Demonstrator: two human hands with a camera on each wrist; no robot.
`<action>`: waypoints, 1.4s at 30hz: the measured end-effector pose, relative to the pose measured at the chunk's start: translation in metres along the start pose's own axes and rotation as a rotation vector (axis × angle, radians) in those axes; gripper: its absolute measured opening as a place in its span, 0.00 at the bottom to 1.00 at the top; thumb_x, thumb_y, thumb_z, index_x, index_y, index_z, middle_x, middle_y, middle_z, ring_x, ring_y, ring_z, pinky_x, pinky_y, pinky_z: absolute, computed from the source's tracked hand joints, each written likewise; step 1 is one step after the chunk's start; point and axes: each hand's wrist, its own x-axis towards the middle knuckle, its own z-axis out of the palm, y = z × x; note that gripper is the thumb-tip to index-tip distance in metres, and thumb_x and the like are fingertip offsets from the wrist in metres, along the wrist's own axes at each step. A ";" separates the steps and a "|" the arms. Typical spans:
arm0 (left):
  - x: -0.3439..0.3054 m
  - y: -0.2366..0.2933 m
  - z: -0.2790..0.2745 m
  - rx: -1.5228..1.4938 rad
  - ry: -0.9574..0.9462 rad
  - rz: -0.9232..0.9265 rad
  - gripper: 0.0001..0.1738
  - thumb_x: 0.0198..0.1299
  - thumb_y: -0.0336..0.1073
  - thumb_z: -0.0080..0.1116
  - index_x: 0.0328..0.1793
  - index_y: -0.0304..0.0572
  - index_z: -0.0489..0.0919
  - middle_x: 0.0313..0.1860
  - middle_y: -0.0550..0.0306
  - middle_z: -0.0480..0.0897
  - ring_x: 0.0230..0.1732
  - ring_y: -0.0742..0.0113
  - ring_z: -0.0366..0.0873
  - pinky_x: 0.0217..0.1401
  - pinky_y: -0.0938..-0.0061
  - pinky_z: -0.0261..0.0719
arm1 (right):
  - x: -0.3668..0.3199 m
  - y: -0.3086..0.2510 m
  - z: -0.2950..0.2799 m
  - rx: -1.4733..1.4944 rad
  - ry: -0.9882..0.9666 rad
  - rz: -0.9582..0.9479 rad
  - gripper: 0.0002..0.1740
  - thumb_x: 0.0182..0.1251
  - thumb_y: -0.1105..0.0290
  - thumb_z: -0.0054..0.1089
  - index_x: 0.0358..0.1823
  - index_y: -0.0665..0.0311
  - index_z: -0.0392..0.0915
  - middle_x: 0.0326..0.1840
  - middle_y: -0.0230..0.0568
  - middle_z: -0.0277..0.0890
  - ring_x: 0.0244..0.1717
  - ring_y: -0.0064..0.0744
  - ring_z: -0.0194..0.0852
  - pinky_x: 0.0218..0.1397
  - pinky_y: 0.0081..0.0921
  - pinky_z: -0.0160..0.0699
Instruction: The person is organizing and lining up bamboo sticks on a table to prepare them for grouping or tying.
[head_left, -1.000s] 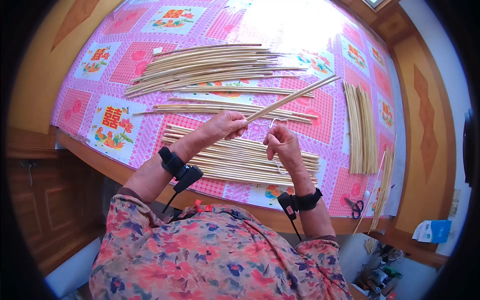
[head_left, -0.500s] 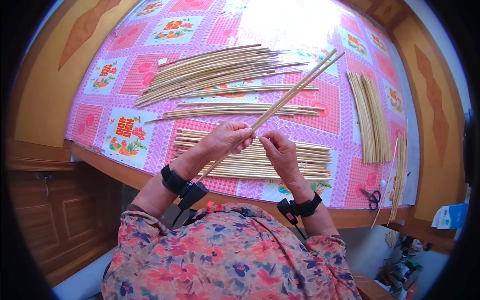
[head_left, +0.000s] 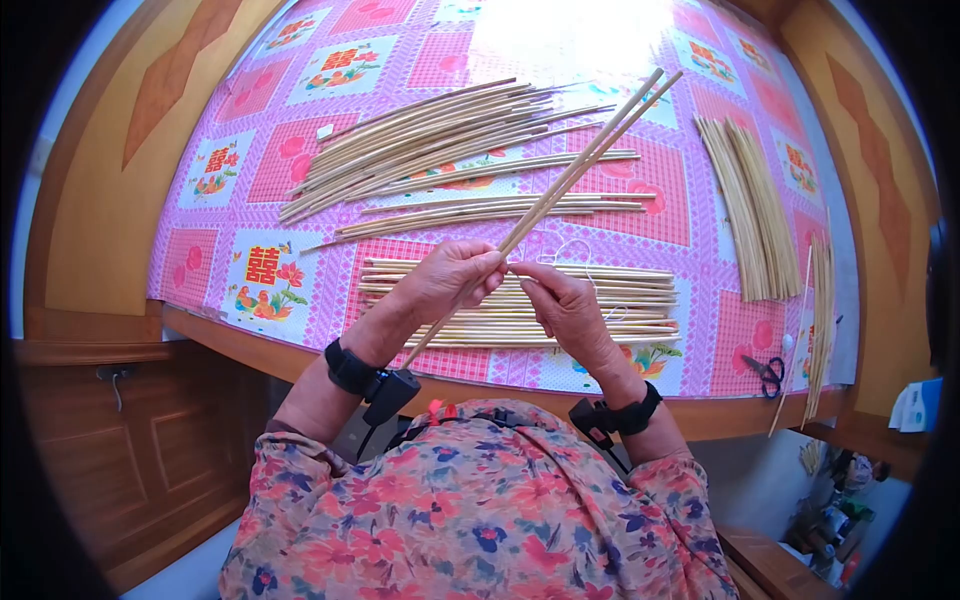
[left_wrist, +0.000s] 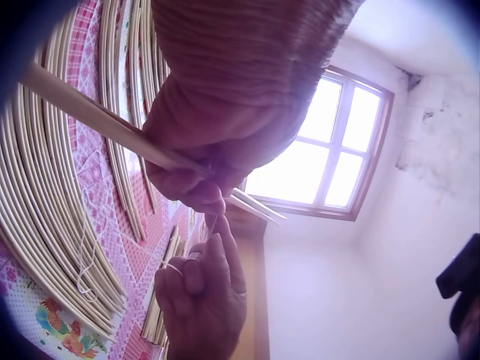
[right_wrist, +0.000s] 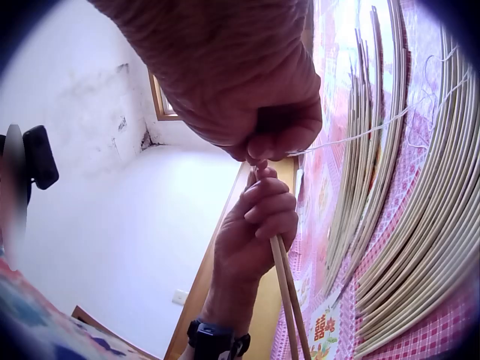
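Observation:
My left hand [head_left: 455, 282] grips two long, pale wooden sticks [head_left: 590, 152], which slant up to the right and spread slightly apart at their far ends. Close beside it, my right hand [head_left: 568, 308] pinches a thin white string [right_wrist: 352, 139] between thumb and fingertips. In the right wrist view the fingertips of both hands meet right at the sticks. From the right hand the string trails in loose loops over a row of sticks [head_left: 640, 312] lying side by side below the hands.
Farther back lie a loose pile of sticks [head_left: 430, 130] and smaller groups. At the right are a thick bundle [head_left: 750, 210], a thin bundle [head_left: 820, 320] and dark-handled scissors [head_left: 768, 372]. A patterned pink cloth [head_left: 190, 265] covers the table.
The two sticks have swung steeper, and their lower ends now show below the left hand. My right hand has come in closer to the left hand's fingertips. The head view has shifted slightly.

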 end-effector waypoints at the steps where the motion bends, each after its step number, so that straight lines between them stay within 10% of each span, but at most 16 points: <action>1: -0.001 0.000 0.000 0.006 0.005 0.000 0.11 0.63 0.38 0.48 0.38 0.38 0.74 0.25 0.65 0.74 0.19 0.85 0.68 0.19 0.92 0.66 | -0.001 -0.001 0.000 -0.025 -0.020 0.006 0.13 0.63 0.73 0.50 0.48 0.60 0.75 0.15 0.33 0.67 0.15 0.16 0.63 0.20 0.19 0.65; 21: -0.009 -0.001 0.007 0.217 -0.009 0.066 0.11 0.64 0.38 0.47 0.36 0.39 0.76 0.23 0.68 0.74 0.18 0.86 0.64 0.18 0.92 0.60 | -0.008 -0.001 -0.005 -0.013 -0.077 -0.044 0.14 0.63 0.74 0.49 0.49 0.62 0.74 0.18 0.37 0.66 0.17 0.18 0.61 0.22 0.21 0.65; 27: -0.012 -0.010 0.008 0.273 -0.004 0.057 0.12 0.63 0.38 0.48 0.33 0.39 0.77 0.21 0.68 0.74 0.17 0.87 0.62 0.17 0.91 0.58 | -0.016 0.006 0.006 -0.113 0.061 -0.151 0.10 0.62 0.73 0.52 0.44 0.65 0.75 0.32 0.47 0.77 0.30 0.36 0.77 0.31 0.25 0.72; 42: -0.015 -0.007 0.011 0.338 -0.021 0.105 0.12 0.63 0.38 0.49 0.31 0.40 0.77 0.20 0.69 0.74 0.17 0.86 0.61 0.18 0.90 0.58 | -0.014 0.006 0.011 -0.113 0.116 -0.175 0.07 0.61 0.74 0.53 0.40 0.66 0.75 0.30 0.43 0.76 0.29 0.32 0.77 0.32 0.23 0.72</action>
